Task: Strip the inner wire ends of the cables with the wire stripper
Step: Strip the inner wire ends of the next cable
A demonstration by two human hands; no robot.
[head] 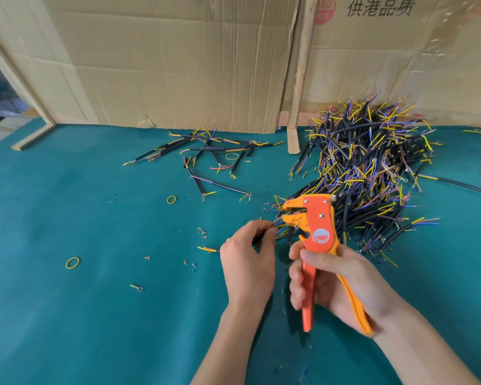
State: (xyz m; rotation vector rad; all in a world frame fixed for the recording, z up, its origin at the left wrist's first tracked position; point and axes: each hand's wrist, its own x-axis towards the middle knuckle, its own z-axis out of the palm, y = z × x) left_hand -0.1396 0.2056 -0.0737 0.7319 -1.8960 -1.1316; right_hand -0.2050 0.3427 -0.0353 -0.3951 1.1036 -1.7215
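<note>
Head camera view, looking down on a teal-covered table [81, 218] where a person's two bare hands worked near the middle of the scene. Right hand [336, 282], entering from about five o'clock, was curled around the two handles of an orange wire stripper [315, 232], fingers wrapped over the front handle and the palm backing the rear one; the forearm ran out toward the lower right corner. Its head pointed up toward eleven o'clock from that hand, and its yellow-orange jaws stood slightly parted, facing nine o'clock. Left hand [247, 259], rising from six o'clock with the wrist nearly straight, sat just at nine o'clock of the stripper, back of the hand toward the camera. Its thumb and fingertips pinched a short black cable [261, 237], whose coloured inner wire ends reached to the jaws; whether the jaws actually bit on a wire could not be told. Behind the tool, at one to two o'clock from the hands, lay a large heap of cables [370, 168], black-sheathed with yellow, blue and purple ends. A smaller scatter of cables [208, 151] lay at eleven o'clock, well apart from the hands. Yellow rubber bands [72, 263] and tiny offcuts of insulation [202, 232] dotted the cloth toward nine o'clock. Flattened cardboard sheets [178, 65] stood upright along the far edge at twelve o'clock.
</note>
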